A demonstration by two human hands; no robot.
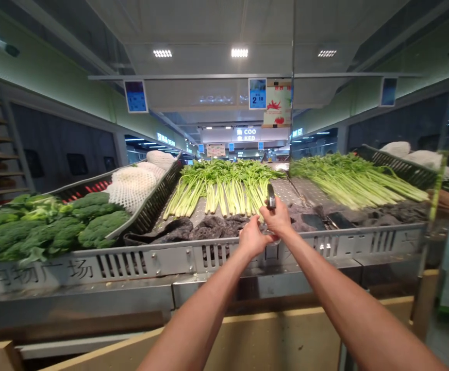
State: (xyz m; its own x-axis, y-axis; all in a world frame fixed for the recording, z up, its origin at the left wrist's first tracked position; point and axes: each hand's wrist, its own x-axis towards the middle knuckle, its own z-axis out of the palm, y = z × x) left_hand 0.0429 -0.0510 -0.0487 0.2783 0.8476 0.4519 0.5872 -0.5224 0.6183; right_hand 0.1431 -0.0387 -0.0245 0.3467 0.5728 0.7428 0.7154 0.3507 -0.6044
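My right hand [279, 219] is wrapped around the neck of a spray bottle, whose dark spray head [271, 197] sticks up above the fingers and points away from me. Lower down, my left hand [253, 238] closes on the clear body of the same bottle, which is mostly covered by my hands. Just beyond them, bunches of celery [224, 190] lie side by side, pale stalks toward me and leaves to the back. A crumpled dark cloth [212, 228] runs along the front of the celery, behind the grey rail [170, 260].
Broccoli [54, 226] fills the left of the stand. Behind it, vegetables in white foam netting [133, 188] sit by a black crate wall [152, 201]. A mirror-like panel at right shows more celery [351, 180]. Price signs [257, 94] hang above.
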